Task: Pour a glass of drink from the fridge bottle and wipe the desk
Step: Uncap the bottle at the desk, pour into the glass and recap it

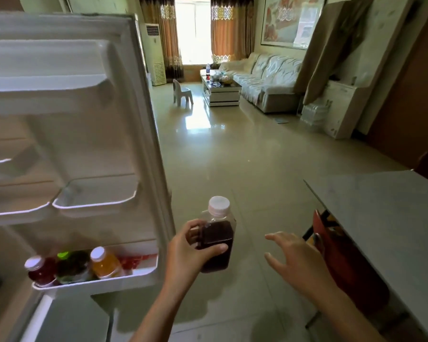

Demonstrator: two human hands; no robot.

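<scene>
My left hand (183,253) grips a small clear bottle (218,233) of dark purple drink with a white cap, held upright over the floor just right of the open fridge door (89,134). To its right my right hand (292,260) hovers with fingers spread, holding nothing. A grey desk (386,218) stands at the right. The door's bottom shelf (97,280) carries a red bottle (38,270), a dark bottle with a green cap (72,266) and an orange bottle (104,264).
A red chair (341,257) is tucked under the desk, close to my right hand. The tiled floor (232,156) stretches ahead to a sofa (269,80), a coffee table (220,92) and a small white chair (182,92).
</scene>
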